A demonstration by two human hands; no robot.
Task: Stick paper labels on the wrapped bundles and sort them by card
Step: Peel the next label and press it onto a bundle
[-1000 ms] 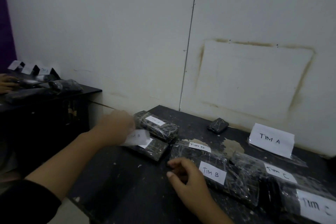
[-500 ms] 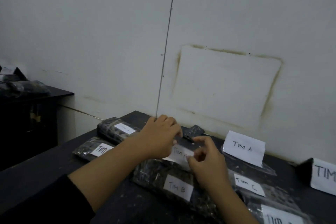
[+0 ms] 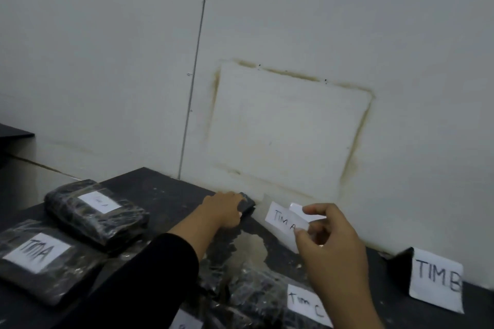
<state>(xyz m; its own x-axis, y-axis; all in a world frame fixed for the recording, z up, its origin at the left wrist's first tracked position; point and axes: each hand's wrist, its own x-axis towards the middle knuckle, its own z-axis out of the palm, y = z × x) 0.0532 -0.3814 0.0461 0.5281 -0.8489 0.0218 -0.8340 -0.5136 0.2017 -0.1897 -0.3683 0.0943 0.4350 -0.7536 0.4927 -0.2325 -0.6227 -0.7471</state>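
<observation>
Hands that were meeting over one paper slip half a second ago are now working apart. Your left hand (image 3: 224, 208) is reaching to the foot of the wall, just left of centre frame, and its fingers are curling over the near end of the small black bundle (image 3: 248, 204) lying there on the counter (image 3: 165, 195). Your right hand (image 3: 331, 243) is keeping the slip (image 3: 284, 222) alone, pinching its right edge between thumb and forefinger, right of centre and raised in front of the wall. The slip is reading "TIM A", with clear tape showing along its edges. Another white edge is peeking out behind it, and you cannot tell whether that is the "TIM A" card seen earlier. The view is also sitting further right than before, so the standing card (image 3: 435, 280) marked "TIM B" is showing whole at lower right.

Two wrapped bundles are lying at lower left: the rear bundle (image 3: 96, 211) is wearing a faint label "Tim A", the front bundle (image 3: 34, 256) a bolder "TIM A". At bottom centre a crinkled bundle (image 3: 256, 294) is carrying a label (image 3: 304, 304) reading "Tim C", partly behind your right wrist.
</observation>
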